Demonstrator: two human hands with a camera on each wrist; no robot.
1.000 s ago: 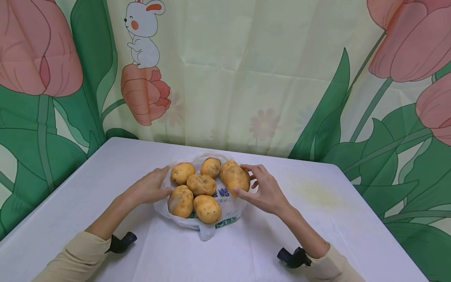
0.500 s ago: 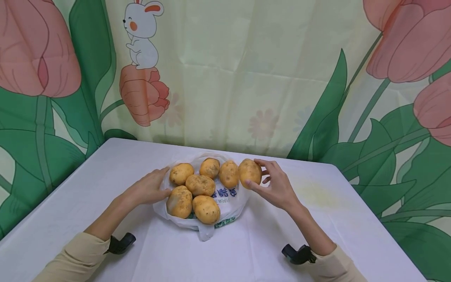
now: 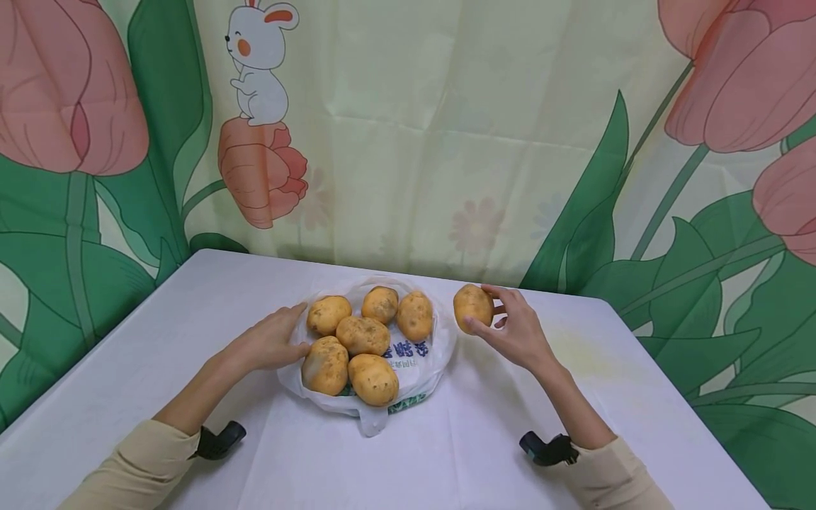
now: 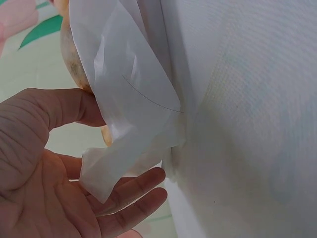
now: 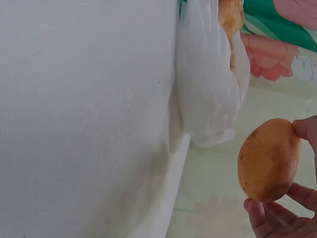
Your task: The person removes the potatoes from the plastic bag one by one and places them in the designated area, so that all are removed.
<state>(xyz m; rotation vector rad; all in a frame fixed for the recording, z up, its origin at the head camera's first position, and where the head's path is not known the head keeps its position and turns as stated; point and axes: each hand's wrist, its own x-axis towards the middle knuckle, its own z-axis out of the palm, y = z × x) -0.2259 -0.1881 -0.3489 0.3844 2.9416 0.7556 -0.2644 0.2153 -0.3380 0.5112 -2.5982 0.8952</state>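
Note:
My right hand (image 3: 521, 333) grips a potato (image 3: 470, 306) between thumb and fingers, up in the air beyond the bag's right side. In the right wrist view, the potato (image 5: 270, 159) shows smooth and golden, fingertips at both ends. A white plastic bag (image 3: 440, 368) with blue print lies spread wide, bearing several potatoes (image 3: 363, 335). At its left edge, my left hand (image 3: 270, 341) rests with thumb and fingers spread apart. The left wrist view shows thin plastic (image 4: 129, 94) overlapping the thumb tip and hanging across the fingers (image 4: 136, 188).
A white cloth covers the table (image 3: 357, 467), with a faint yellowish patch (image 3: 576, 350) to the right. Behind the table hangs a curtain (image 3: 408, 142) printed with tulips and a rabbit. Black wrist cameras (image 3: 219, 439) sit on both forearms.
My right hand has carried its potato rightward, from over the bag to outside its right edge, uncovering another potato there. The left hand has stayed at the bag's left edge.

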